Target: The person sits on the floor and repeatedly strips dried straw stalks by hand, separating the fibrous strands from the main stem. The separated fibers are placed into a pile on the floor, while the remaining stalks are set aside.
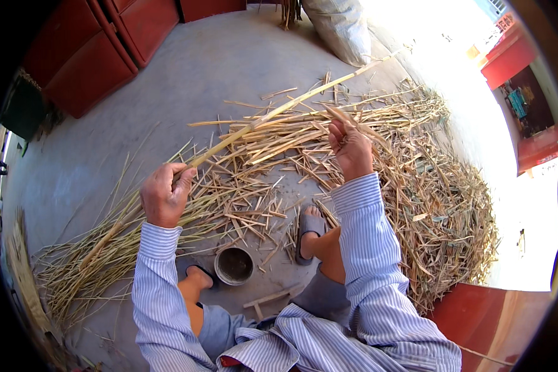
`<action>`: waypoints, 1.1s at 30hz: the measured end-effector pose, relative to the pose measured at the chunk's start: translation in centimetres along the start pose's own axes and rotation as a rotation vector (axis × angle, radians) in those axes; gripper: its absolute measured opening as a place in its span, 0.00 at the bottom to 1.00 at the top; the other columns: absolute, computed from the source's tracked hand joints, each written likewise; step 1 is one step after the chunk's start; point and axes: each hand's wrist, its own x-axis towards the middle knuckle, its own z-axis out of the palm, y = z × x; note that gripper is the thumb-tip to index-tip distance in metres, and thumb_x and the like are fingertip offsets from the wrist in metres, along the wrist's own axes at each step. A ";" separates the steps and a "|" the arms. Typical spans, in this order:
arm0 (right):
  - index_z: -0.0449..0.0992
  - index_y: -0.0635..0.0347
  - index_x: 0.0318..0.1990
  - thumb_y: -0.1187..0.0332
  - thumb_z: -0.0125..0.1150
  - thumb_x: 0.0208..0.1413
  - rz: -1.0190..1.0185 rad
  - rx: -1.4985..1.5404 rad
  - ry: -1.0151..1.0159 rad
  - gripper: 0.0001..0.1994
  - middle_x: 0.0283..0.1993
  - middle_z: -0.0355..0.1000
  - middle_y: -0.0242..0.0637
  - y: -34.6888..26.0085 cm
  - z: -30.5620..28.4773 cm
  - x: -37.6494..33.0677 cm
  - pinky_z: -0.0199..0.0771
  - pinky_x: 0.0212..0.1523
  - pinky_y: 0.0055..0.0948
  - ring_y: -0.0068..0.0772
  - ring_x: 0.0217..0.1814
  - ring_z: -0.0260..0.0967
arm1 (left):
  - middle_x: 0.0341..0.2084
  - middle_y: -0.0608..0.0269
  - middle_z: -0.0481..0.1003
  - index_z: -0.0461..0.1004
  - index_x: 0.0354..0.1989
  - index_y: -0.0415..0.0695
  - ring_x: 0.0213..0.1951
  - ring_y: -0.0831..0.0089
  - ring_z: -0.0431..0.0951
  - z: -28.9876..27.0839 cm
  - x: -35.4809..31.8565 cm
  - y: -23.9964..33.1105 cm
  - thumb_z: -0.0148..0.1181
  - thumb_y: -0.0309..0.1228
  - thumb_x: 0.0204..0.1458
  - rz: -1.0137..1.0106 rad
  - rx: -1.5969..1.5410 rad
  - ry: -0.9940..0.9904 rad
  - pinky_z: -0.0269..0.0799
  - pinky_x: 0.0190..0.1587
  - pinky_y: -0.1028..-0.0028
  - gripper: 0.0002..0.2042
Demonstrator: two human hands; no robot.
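Note:
My left hand is closed around the lower end of a long pale stalk. The stalk slants up and to the right, past the far side of my right hand, and its thin tip reaches toward the back. Pinched in my right hand is a brown, dry leaf sheath, held apart from the stalk. Beneath the stalk lies a loose bundle of straw-coloured stalks. Greenish-yellow thin stalks are spread over the floor to the left of my left hand.
A large heap of dry husks covers the right side. Between my feet and the stalks stands a round bucket, with a small wooden piece nearer me. Dark red cabinets and a pale sack are at the back.

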 end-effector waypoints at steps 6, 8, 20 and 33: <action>0.63 0.66 0.58 0.64 0.51 0.66 0.317 0.106 -0.272 0.18 0.54 0.71 0.44 -0.6 2.4 -0.7 0.77 0.51 0.35 0.40 0.54 0.72 | 0.19 0.59 0.75 0.75 0.29 0.40 0.21 0.71 0.75 -2.9 -1.1 -2.7 0.69 0.38 0.49 -0.238 -0.169 -0.217 0.67 0.24 0.72 0.14; 0.65 0.65 0.55 0.66 0.55 0.64 0.126 0.204 -0.294 0.16 0.52 0.73 0.43 -1.7 3.7 -1.1 0.76 0.48 0.30 0.35 0.53 0.73 | 0.19 0.61 0.74 0.75 0.28 0.39 0.21 0.74 0.73 -5.2 -2.3 -6.9 0.69 0.41 0.50 -0.384 -0.222 -0.373 0.65 0.25 0.74 0.16; 0.73 0.59 0.50 0.67 0.53 0.64 0.237 0.044 -0.675 0.10 0.53 0.74 0.44 6.0 9.7 -6.8 0.77 0.48 0.31 0.35 0.53 0.73 | 0.26 0.57 0.77 0.77 0.34 0.42 0.28 0.59 0.78 1.9 0.3 2.0 0.64 0.40 0.51 0.189 0.141 -0.092 0.70 0.29 0.62 0.13; 0.75 0.58 0.48 0.62 0.57 0.63 0.055 -0.158 -0.304 0.12 0.45 0.78 0.38 5.7 7.7 -4.5 0.78 0.32 0.17 0.25 0.41 0.77 | 0.19 0.60 0.72 0.71 0.27 0.44 0.23 0.62 0.76 1.9 -1.5 -0.2 0.62 0.42 0.53 0.139 0.114 -0.096 0.71 0.25 0.63 0.15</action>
